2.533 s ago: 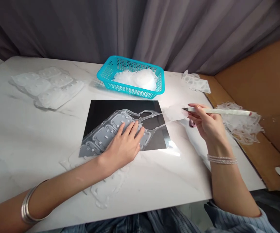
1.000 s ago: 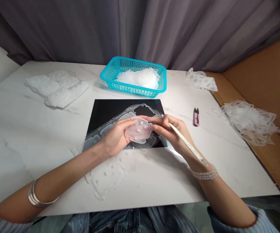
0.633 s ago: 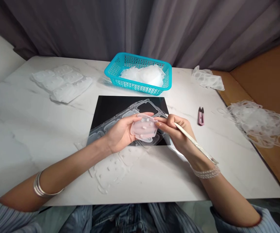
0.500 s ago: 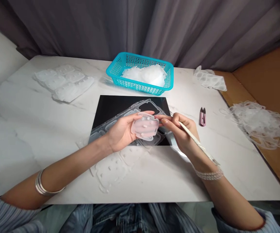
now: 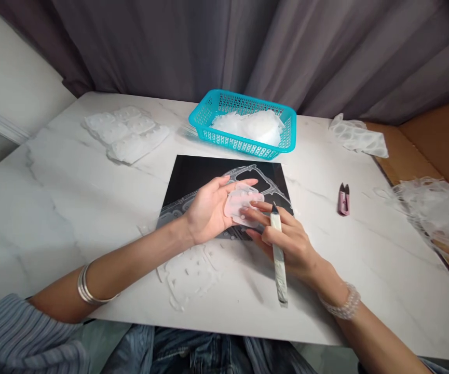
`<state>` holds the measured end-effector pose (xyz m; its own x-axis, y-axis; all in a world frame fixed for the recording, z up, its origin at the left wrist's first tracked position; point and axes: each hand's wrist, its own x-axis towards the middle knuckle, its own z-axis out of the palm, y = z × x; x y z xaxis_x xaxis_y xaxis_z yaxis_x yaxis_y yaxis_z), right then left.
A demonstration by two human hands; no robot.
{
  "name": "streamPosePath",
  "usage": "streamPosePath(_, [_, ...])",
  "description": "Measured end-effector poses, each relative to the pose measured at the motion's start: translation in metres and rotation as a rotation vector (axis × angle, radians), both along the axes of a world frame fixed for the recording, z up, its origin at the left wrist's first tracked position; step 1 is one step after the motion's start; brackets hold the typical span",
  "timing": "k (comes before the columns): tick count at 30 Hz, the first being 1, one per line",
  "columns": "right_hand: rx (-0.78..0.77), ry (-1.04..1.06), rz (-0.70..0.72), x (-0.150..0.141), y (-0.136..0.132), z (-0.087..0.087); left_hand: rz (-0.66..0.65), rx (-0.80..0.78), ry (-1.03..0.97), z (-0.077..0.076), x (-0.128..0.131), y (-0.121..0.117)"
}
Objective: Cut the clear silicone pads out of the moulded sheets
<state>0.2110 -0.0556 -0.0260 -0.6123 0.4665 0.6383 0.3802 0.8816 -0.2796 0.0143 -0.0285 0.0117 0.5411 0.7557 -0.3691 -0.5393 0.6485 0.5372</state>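
Observation:
A small translucent silicone pad (image 5: 235, 206) with short raised nubs lies across the fingers of my left hand (image 5: 212, 210), which holds it from below. My right hand (image 5: 292, 241) grips a slim pen-shaped tool (image 5: 279, 259) with a pale wrapped handle and a dark pointed tip aimed away from me. Fingertips of that same hand rest on the pad's right part and cover some of it. Beneath both hands is a black mat (image 5: 188, 174), partly covered by a clear moulded sheet (image 5: 259, 169) with cut-out openings. Another clear sheet (image 5: 191, 278) lies nearer me.
A turquoise basket (image 5: 243, 148) holding white translucent pieces stands at the back. Stacked moulded sheets (image 5: 126, 132) lie back left. Pink thread snips (image 5: 343, 200) sit at right, with a clear scrap sheet (image 5: 358, 136) behind and a tangled scrap pile (image 5: 438, 213) at the table edge.
My right hand has moved in over the pad, fingers now on its face. The tool has swung from pointing back along the forearm to tip-forward. The whole view has shifted slightly.

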Motion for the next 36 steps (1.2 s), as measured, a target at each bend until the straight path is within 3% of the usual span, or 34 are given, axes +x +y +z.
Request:
streamPosePath(7, [-0.110, 0.086, -0.014, 0.004, -0.003, -0.005, 0.005, 0.001, 0.028, 0.002, 0.000, 0.001])
streamPosePath(10, [-0.238, 0.261, -0.276, 0.003, -0.001, 0.002, 0.071, -0.015, 0.093, 0.001, -0.002, 0.004])
streamPosePath(13, [-0.479, 0.457, -0.570, 0.010, 0.010, 0.022, 0.151, 0.035, 0.206, -0.003, -0.010, 0.011])
streamPosePath(16, [-0.667, 0.551, -0.627, 0.026, 0.035, 0.048, 0.129, 0.269, 0.462, -0.008, -0.024, 0.025])
streamPosePath(18, [-0.625, 0.615, -0.615, 0.032, 0.062, 0.063, 0.060, 0.541, 0.799, -0.010, -0.036, 0.035])
streamPosePath(21, [-0.370, 0.693, -0.620, 0.021, 0.118, 0.076, -0.031, 0.874, 1.272, -0.012, -0.050, 0.045])
streamPosePath(23, [-0.264, 0.551, -0.621, 0.003, 0.155, 0.076, -0.062, 0.953, 1.412, -0.012, -0.053, 0.045])
streamPosePath(26, [-0.284, 0.382, -0.581, -0.023, 0.184, 0.068, -0.094, 1.018, 1.545, -0.013, -0.052, 0.036])
streamPosePath(29, [-0.277, 0.305, -0.605, -0.022, 0.167, 0.053, -0.138, 1.075, 1.644, -0.014, -0.049, 0.027])
streamPosePath(33, [-0.331, 0.188, -0.672, 0.017, 0.112, 0.026, -0.179, 1.085, 1.690, -0.019, -0.046, 0.025])
streamPosePath(36, [-0.431, 0.076, -0.686, 0.038, 0.094, 0.006, -0.185, 1.079, 1.677, -0.023, -0.047, 0.030])
